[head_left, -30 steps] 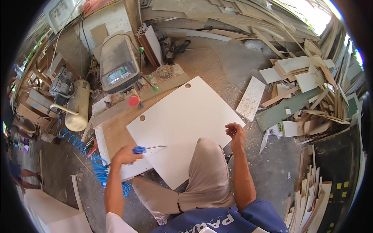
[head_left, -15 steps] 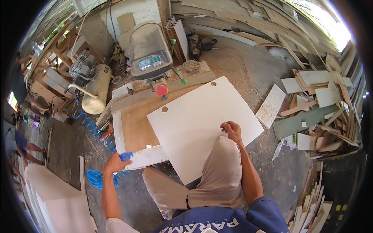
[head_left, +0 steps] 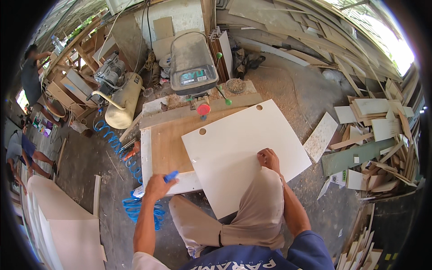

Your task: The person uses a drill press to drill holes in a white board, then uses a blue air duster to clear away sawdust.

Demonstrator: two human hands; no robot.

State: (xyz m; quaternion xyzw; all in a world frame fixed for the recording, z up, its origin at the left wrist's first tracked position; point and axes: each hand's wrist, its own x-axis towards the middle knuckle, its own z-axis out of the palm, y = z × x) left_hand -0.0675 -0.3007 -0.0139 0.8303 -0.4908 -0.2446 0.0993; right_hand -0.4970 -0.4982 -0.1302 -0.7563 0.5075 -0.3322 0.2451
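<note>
Two round holes already bored along the far edge of the white panel [head_left: 243, 150] – right hand [head_left: 268, 158] pressed flat on it, left hand [head_left: 157, 186] clutching a blue-handled tool [head_left: 170, 176] off the workbench [head_left: 164, 148]

Woodworking shop, open-sided. Evidence: drill press [head_left: 193, 67] on a sawdust-strewn bench; cream air compressor tank [head_left: 122, 101] with coiled blue air hose [head_left: 118, 146]; heaps of board offcuts [head_left: 373, 130] at right; stacked white panels [head_left: 54, 225] at lower left; concrete floor [head_left: 297, 90] dusted with sawdust.
</note>
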